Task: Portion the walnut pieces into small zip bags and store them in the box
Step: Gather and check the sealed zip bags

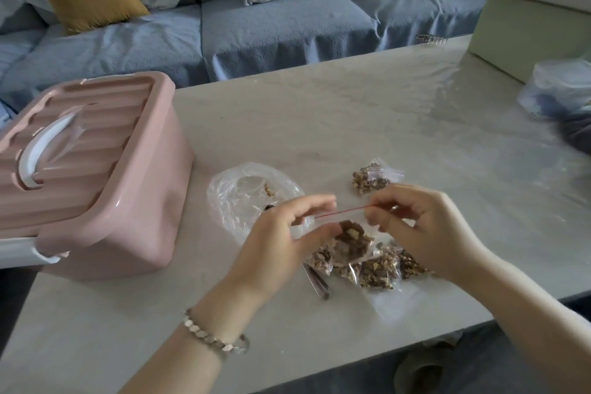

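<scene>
A small zip bag (350, 241) of walnut pieces with a red seal strip hangs between my hands above the table. My left hand (287, 237) pinches its left top corner and my right hand (422, 227) pinches the right end of the strip. Below it lie filled walnut bags (380, 269) in a pile. Another filled bag (371, 179) lies apart, farther back. A big, nearly empty clear plastic bag (243, 198) with a few crumbs sits to the left. The pink box (96, 176), lid shut with a white handle, stands at the left.
A metal utensil (316, 283) lies on the table under my left hand. A pale green box (524, 29) with books on it and a crumpled clear bag (559, 86) stand at the far right. A blue sofa with cushions runs behind the grey table (367, 112).
</scene>
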A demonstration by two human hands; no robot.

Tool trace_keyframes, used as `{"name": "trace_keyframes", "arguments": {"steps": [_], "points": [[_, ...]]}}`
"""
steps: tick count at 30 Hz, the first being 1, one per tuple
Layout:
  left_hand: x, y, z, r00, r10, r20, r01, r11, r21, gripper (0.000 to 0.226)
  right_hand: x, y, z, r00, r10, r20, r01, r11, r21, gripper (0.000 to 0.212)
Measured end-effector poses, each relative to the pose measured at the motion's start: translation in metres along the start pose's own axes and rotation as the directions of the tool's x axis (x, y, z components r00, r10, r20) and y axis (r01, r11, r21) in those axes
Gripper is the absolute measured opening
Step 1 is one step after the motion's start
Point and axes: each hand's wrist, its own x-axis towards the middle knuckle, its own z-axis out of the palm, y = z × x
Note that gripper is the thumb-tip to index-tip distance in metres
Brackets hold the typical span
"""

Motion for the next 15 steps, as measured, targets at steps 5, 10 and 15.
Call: {"name": "trace_keyframes", "arguments": {"steps": [5, 10, 15], "points": [[-0.005, 0.003, 0.006, 0.998, -0.02, -0.062, 0.016, 0.997, -0.074, 0.015, 0.0, -0.012, 0.007, 0.99, -0.05, 0.128, 0.058, 0.997, -0.059, 0.008], [-0.008, 0.009, 0.008, 0.997, 0.034, -0.072, -0.038, 0.998, -0.043, 0.017, 0.007, -0.02, 0.011, 0.979, -0.07, 0.191, 0.103, 0.981, -0.167, 0.014], [-0.007, 0.008, 0.008, 0.991, 0.024, -0.132, -0.034, 0.997, -0.075, 0.016, 0.009, -0.016, 0.006, 0.966, -0.075, 0.246, 0.125, 0.973, -0.194, 0.035]]}}
